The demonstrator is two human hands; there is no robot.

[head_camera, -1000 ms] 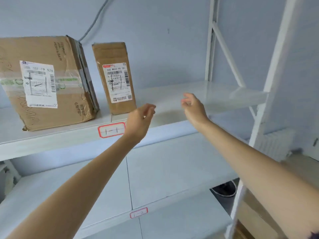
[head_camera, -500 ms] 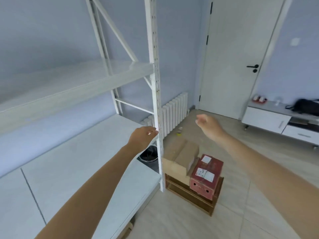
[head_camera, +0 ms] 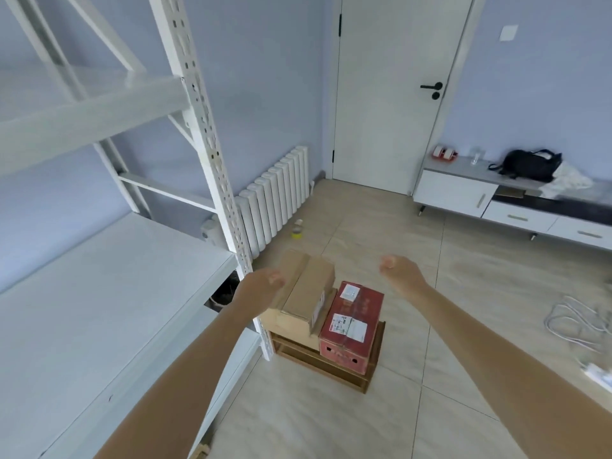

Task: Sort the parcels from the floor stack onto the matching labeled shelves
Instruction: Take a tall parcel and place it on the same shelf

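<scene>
Head view. Both arms are extended forward and down toward the floor stack. The left hand [head_camera: 261, 286] hangs over the left edge of the brown cardboard parcel [head_camera: 306, 293], fingers loosely curled and holding nothing. The right hand [head_camera: 399, 273] is also bare, fingers half curled, and stands apart from the stack on its right side. The stack lies below and between the two hands, just beside the foot of the white shelf upright [head_camera: 212, 154]. The left hand appears the nearer to the brown parcel; the right is the nearer to the red carton [head_camera: 351, 326].

The brown parcel is a flat, rectangular box of plain corrugated card. Its long axis runs away from the person, and it rests on a larger tan box. The red carton stands touching it on the right. It is printed card, upright and block-shaped, with white shipping labels on its top and front faces. Both sit on a low wooden crate [head_camera: 331, 369] on the tiled floor.

The white shelves [head_camera: 99, 286] to the left are smooth and bare in the part shown. No shelf labels are legible here.
</scene>
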